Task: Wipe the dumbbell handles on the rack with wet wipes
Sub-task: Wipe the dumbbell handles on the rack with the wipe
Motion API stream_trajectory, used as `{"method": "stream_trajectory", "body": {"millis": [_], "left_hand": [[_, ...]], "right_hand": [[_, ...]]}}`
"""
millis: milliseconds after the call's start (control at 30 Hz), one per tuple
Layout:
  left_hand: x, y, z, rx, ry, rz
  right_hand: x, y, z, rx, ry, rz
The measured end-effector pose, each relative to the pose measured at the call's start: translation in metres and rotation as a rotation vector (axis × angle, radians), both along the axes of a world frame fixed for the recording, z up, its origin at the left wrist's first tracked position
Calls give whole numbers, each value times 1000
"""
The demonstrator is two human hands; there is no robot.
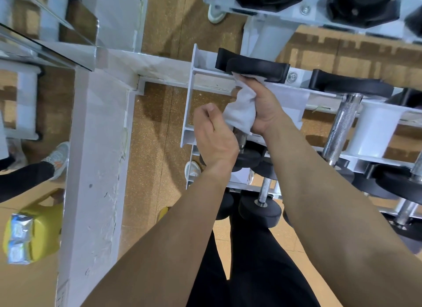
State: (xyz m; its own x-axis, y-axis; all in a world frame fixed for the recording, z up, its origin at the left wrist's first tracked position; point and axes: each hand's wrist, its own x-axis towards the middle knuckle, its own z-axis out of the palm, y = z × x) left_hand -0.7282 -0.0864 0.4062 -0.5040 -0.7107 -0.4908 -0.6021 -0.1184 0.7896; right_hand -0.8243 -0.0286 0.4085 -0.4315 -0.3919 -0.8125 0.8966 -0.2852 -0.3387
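Gripping the wet wipe (242, 112) around a dumbbell handle on the white rack (189, 105), right hand (265, 110) fingers curled closed over both. The wipe looks soft, limp and light, bunches easily; best held wrapped round the bar. The handle is mostly hidden under it. Left hand (214, 135) sits just beside, fingers loosely curled, holding nothing visible. Next dumbbell's bare knurled handle (340, 126) lies to the right.
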Motion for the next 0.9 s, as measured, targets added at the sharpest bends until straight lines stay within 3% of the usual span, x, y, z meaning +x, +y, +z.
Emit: {"method": "stream_trajectory", "body": {"millis": [100,267,367,533,667,900], "left_hand": [[-1,-1,-1,6,15,7],[-1,-1,-2,-31,-6,9],[-2,-2,2,37,-47,-2],[-3,-5,10,129,-48,-103],[5,-17,13,95,-10,-119],[-26,-34,6,-128,32,-234]], "right_hand": [[10,2,-5,52,105,60],[37,4,-8,501,377,335],[49,7,3,620,473,477],[59,32,17,349,365,226],[64,56,27,354,324,88],[57,67,22,584,509,80]]}}
